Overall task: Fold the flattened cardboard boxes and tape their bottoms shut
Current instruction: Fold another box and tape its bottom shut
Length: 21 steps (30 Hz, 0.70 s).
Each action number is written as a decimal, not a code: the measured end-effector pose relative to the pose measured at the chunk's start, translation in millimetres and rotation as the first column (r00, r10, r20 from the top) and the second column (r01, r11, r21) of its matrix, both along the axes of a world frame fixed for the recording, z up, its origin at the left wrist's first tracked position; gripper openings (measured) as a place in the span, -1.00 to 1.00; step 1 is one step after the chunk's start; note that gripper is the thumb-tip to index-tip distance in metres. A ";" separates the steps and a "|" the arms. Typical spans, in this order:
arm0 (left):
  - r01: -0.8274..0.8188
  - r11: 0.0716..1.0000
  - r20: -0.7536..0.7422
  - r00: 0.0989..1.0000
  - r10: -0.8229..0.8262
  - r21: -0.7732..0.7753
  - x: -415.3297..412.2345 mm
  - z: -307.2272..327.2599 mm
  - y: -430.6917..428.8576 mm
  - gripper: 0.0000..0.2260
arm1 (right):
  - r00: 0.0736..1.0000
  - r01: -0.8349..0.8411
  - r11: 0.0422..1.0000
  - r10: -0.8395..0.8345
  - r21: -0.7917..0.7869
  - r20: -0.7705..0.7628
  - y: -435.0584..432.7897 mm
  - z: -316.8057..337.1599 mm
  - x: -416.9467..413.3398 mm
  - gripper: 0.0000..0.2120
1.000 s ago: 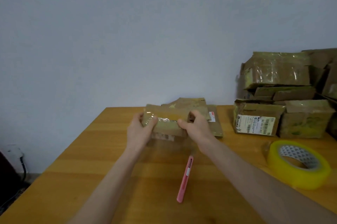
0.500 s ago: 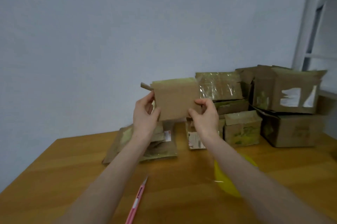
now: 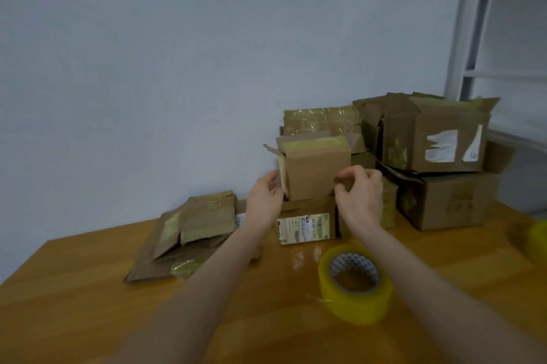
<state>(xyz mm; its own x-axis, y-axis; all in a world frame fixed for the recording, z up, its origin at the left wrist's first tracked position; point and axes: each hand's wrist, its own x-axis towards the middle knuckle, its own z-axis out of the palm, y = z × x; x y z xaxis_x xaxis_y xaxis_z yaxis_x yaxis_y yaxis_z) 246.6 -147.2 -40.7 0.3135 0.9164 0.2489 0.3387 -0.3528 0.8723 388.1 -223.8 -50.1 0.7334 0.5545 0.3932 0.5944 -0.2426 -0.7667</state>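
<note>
A small folded cardboard box (image 3: 315,169) with yellowish tape on its top sits on a labelled box (image 3: 307,223) in the stack at the back of the wooden table (image 3: 88,304). My left hand (image 3: 265,196) touches its left edge and my right hand (image 3: 359,195) pinches its lower right corner. A pile of flattened boxes (image 3: 189,233) lies to the left. A roll of yellow tape (image 3: 353,282) lies flat in front of my right forearm.
More folded boxes (image 3: 438,138) are stacked at the back right, against the wall. A second yellow tape roll (image 3: 538,241) shows at the right edge. A white metal frame (image 3: 470,38) stands at the far right.
My hands carried the small box from in front of me to the right and set it on the labelled box in the stack. My view turned right; the pink knife is out of sight.
</note>
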 end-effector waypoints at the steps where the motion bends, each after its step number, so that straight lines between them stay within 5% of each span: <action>1: -0.017 0.999 -0.025 1.000 0.018 0.039 -5.6 1.0 -1.7 -0.61 | 0.999 -0.007 0.999 0.006 0.034 0.032 -2.5 0.3 -7.1 -0.87; 6: -0.083 0.970 -0.156 0.980 0.121 0.227 -64.4 -5.9 9.2 -0.66 | 0.897 -0.434 0.898 0.424 0.069 0.128 15.7 -7.7 -73.5 -0.89; 9: -0.230 0.940 -0.257 0.920 0.295 0.253 -120.3 -21.6 36.4 -0.65 | 0.806 -0.591 0.805 0.587 -0.056 -0.082 48.0 -22.6 -113.4 -0.72; 12: -0.385 0.908 -0.326 0.847 0.419 0.167 -178.3 -42.3 67.8 -0.62 | 0.808 -0.582 0.795 0.540 -0.172 -0.237 87.5 -37.1 -134.5 -0.51; 16: -0.395 0.919 -0.425 0.831 0.359 0.005 -223.2 -66.6 96.0 -0.56 | 0.779 -0.564 0.801 0.436 -0.200 -0.450 135.2 -47.9 -149.5 -0.38; 21: -0.328 0.923 -0.326 0.911 0.254 -0.199 -238.9 -82.2 104.1 -0.40 | 0.620 -0.615 0.785 0.420 -0.077 -0.663 171.9 -58.7 -172.7 -0.66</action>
